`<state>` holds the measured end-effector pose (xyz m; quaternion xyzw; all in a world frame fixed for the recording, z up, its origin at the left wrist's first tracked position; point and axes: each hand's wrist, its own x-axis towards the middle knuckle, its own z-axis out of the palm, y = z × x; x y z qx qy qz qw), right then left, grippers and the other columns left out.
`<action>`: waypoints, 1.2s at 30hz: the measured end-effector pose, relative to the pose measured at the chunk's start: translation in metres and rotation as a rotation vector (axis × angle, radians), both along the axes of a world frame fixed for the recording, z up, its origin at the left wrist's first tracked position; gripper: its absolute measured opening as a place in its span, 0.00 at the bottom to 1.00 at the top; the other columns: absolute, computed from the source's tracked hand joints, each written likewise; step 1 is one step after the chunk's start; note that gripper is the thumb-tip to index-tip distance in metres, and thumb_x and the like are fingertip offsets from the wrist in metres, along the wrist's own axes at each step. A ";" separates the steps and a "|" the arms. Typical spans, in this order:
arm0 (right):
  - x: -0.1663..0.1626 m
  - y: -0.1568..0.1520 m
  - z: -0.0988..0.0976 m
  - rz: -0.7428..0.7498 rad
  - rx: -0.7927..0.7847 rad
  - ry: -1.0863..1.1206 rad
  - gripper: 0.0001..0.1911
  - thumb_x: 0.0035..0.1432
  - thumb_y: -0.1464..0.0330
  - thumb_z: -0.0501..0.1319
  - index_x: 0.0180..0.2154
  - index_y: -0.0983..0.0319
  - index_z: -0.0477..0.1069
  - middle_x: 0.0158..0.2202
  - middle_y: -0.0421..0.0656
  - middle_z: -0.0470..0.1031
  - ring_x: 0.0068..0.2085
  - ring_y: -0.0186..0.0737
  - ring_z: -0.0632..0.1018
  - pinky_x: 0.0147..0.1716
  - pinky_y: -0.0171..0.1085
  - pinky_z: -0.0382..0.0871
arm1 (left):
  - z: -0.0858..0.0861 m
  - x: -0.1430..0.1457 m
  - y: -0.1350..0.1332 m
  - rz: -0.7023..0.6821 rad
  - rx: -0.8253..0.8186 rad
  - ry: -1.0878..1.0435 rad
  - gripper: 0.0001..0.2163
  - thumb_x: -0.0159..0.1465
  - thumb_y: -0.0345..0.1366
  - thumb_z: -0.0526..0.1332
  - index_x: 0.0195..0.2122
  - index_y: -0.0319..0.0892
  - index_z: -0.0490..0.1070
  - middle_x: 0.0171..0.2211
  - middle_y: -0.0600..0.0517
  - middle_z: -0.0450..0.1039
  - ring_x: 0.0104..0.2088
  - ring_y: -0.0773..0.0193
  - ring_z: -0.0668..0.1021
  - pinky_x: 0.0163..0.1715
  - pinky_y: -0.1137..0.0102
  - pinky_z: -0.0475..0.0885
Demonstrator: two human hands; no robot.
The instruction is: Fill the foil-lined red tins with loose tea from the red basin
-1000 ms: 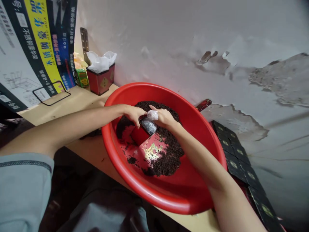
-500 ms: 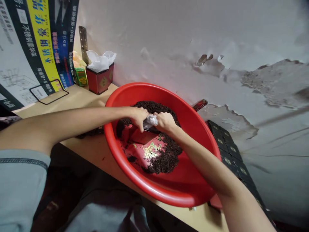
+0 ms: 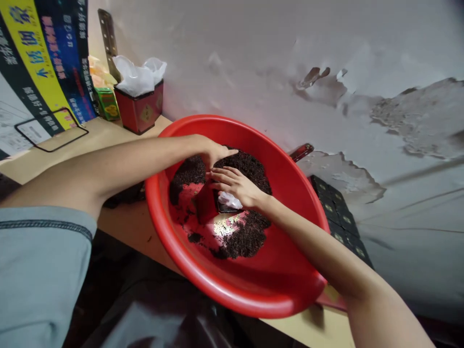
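Both hands are inside the red basin (image 3: pixel 203 280). The right hand (image 3: pixel 235 186) lies flat, fingers spread, on a plastic-lined red box (image 3: pixel 212 205) mid-basin. The left hand (image 3: pixel 213 152), at 12 o'clock of it, rests open on the tea leaves (image 3: pixel 250 166), gripping nothing.

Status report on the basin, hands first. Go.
Left hand open, flat on the dark loose leaves. Right hand open, fingers spread over the small red box and its plastic liner. All inside the red basin; nothing blocking.
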<state>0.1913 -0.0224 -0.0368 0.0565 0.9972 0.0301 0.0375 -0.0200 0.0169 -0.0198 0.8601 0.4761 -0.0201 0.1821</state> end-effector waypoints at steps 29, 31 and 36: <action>-0.041 0.004 0.010 -0.946 -0.194 -0.238 0.35 0.79 0.54 0.37 0.69 0.61 0.70 0.68 0.55 0.74 0.68 0.52 0.77 0.62 0.44 0.71 | 0.000 0.005 -0.098 0.334 0.051 0.035 0.71 0.52 0.43 0.80 0.80 0.27 0.26 0.63 0.22 0.75 0.60 0.33 0.81 0.52 0.58 0.78; -0.029 0.004 -0.003 -1.012 -0.330 -0.050 0.35 0.79 0.51 0.39 0.63 0.62 0.75 0.65 0.54 0.77 0.65 0.50 0.79 0.59 0.40 0.72 | 0.010 0.006 -0.096 0.333 0.047 0.067 0.72 0.49 0.44 0.81 0.80 0.25 0.29 0.61 0.22 0.76 0.58 0.33 0.82 0.51 0.59 0.79; -0.007 0.003 -0.034 -1.138 -0.716 0.480 0.29 0.65 0.43 0.61 0.44 0.64 0.75 0.42 0.48 0.84 0.39 0.41 0.80 0.37 0.34 0.71 | 0.007 0.027 -0.111 0.194 -0.091 0.041 0.71 0.51 0.57 0.76 0.80 0.26 0.30 0.77 0.22 0.49 0.72 0.31 0.68 0.64 0.56 0.72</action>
